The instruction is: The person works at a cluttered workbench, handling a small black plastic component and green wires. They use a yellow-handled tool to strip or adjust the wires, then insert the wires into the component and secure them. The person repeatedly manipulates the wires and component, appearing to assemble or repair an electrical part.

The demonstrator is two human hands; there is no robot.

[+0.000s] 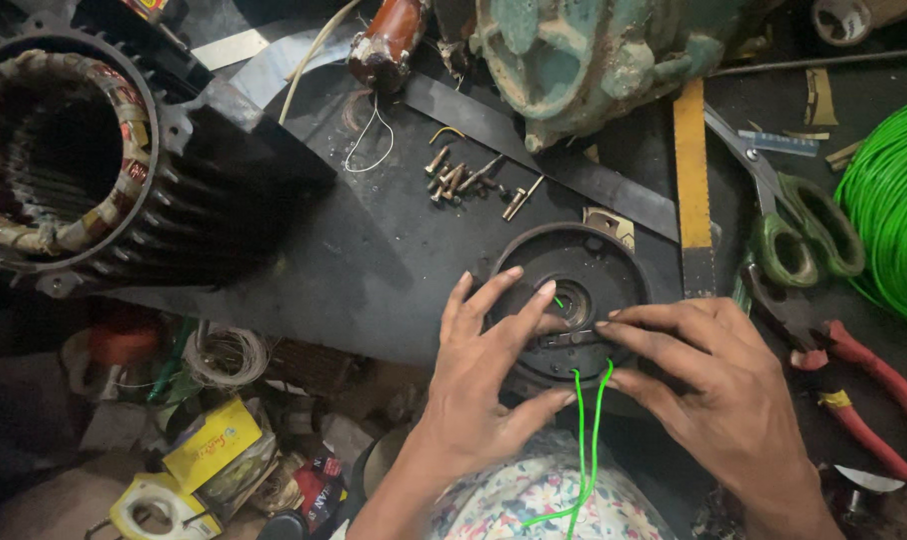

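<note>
Both hands are bare, with no gloves, rings or watch showing. The left hand (479,375) and right hand (709,385) have short nails, and dark grime marks the fingers (494,295) and knuckles. Behind the fingers, past the wrists, the forearms are unsleeved. Between the forearms lies a garment (544,505) of white cloth printed with small flowers.

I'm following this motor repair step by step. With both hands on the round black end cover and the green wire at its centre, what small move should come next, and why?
Probably draw the green wire further through the centre hole of the black end cover. The left hand presses the cover flat, the right hand pinches at the hub, and two slack strands hang toward the person.
</note>
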